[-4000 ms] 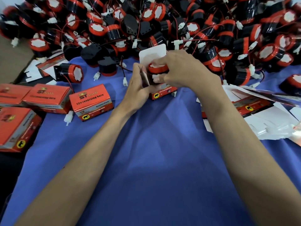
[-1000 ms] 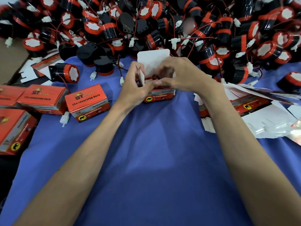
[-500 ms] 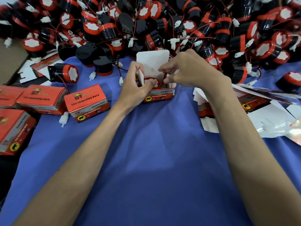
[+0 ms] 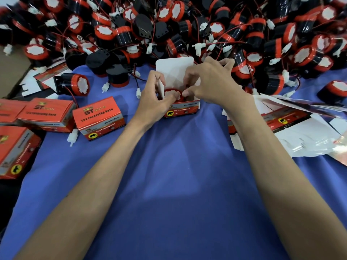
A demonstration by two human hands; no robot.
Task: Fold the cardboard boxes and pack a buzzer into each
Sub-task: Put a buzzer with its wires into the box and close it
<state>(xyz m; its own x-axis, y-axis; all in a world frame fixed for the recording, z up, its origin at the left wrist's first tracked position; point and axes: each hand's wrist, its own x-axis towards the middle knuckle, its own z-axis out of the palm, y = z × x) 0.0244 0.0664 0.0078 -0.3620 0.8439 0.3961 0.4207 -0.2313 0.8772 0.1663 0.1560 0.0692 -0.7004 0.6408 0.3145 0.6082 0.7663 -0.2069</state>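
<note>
Closed orange box (image 4: 99, 117): "ST", "12 v reversing horn", "Genuine Parts". Open box (image 4: 183, 109): "Genuine Parts".

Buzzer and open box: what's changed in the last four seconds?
The buzzer has gone down into the box; only its red rim shows. The right hand moved from gripping it from above to pinching at its rim. The left hand still holds the side flap, the lid stays upright, the closed boxes haven't moved.

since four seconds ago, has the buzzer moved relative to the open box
Yes. The buzzer has dropped lower into the open box; its red rim now sits just behind the front wall, beneath the upright white flap.
</note>
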